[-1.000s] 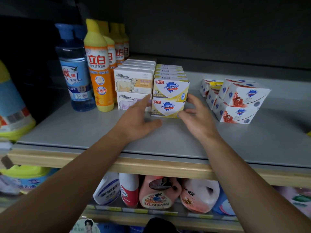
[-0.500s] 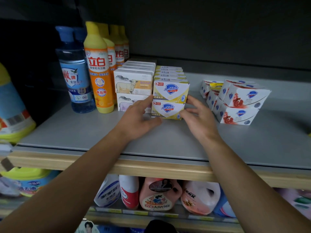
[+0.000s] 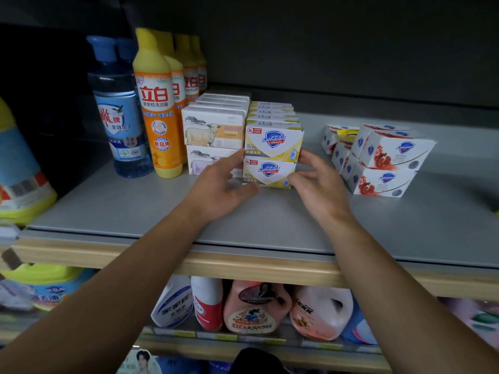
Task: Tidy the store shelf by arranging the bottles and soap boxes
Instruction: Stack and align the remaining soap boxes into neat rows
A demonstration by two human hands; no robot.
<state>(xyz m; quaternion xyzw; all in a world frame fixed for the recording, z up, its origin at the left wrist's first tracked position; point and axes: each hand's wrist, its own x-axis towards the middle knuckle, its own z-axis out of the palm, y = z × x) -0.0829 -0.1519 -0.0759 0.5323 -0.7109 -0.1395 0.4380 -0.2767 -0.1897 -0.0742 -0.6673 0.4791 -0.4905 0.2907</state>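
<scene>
Two stacked rows of yellow Safeguard soap boxes (image 3: 272, 143) stand mid-shelf, pressed against the white sheep-print soap boxes (image 3: 213, 130) on their left. My left hand (image 3: 224, 184) rests on the left side of the lower front yellow box, thumb at its bottom corner. My right hand (image 3: 321, 187) has its fingers spread against the right side of the same stack. Red-and-white Safeguard boxes (image 3: 378, 157) sit in a skewed pile at the right. Orange dish-soap bottles (image 3: 158, 109) and blue bottles (image 3: 118, 114) stand at the left.
The grey shelf board (image 3: 270, 220) has a wooden front lip (image 3: 243, 265). A large blue-and-yellow jug (image 3: 19, 179) juts in at the far left. Detergent jugs (image 3: 256, 306) fill the shelf below.
Both hands stay on either side of the yellow stack. The fingers of my right hand have spread a little wider. The boxes have not visibly shifted.
</scene>
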